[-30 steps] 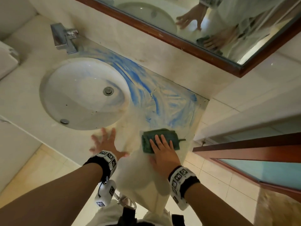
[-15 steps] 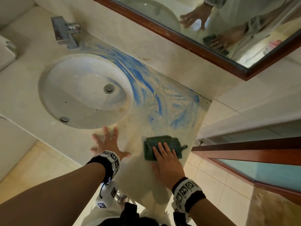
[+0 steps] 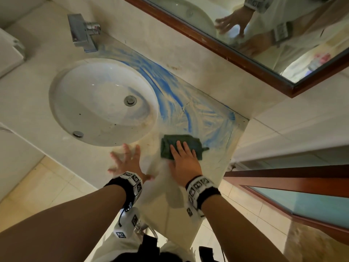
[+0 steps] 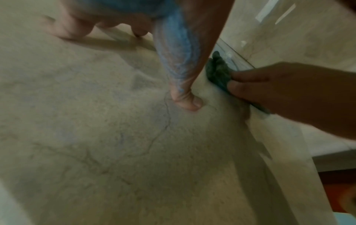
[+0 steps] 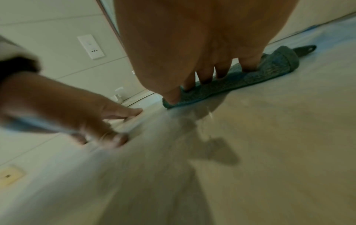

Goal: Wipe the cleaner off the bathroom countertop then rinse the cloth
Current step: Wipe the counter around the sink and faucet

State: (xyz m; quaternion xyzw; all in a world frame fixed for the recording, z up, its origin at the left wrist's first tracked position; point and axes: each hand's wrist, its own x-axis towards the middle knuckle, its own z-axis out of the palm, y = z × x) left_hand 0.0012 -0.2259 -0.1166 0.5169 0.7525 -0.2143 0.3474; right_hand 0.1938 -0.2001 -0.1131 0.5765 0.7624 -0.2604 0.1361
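A folded dark green cloth (image 3: 182,145) (image 5: 250,79) (image 4: 218,73) lies flat on the beige marble countertop (image 3: 164,186), right of the basin. My right hand (image 3: 184,159) (image 5: 208,60) presses on it with straight fingers. Blue cleaner smears (image 3: 170,95) sweep from the tap round the basin's far side to the counter's right end, just beyond the cloth. My left hand (image 3: 128,161) (image 5: 108,121) rests flat, fingers spread, on the counter's front edge by the basin rim; blue cleaner coats its thumb (image 4: 177,64).
A white oval basin (image 3: 102,103) with a metal drain is sunk in the counter, a chrome tap (image 3: 83,33) behind it. A wood-framed mirror (image 3: 245,53) hangs above the tiled wall. A wooden door (image 3: 302,186) stands at the right.
My right hand has slid the cloth a little away from the front edge, toward the blue smears. The left hand has stayed by the basin rim.
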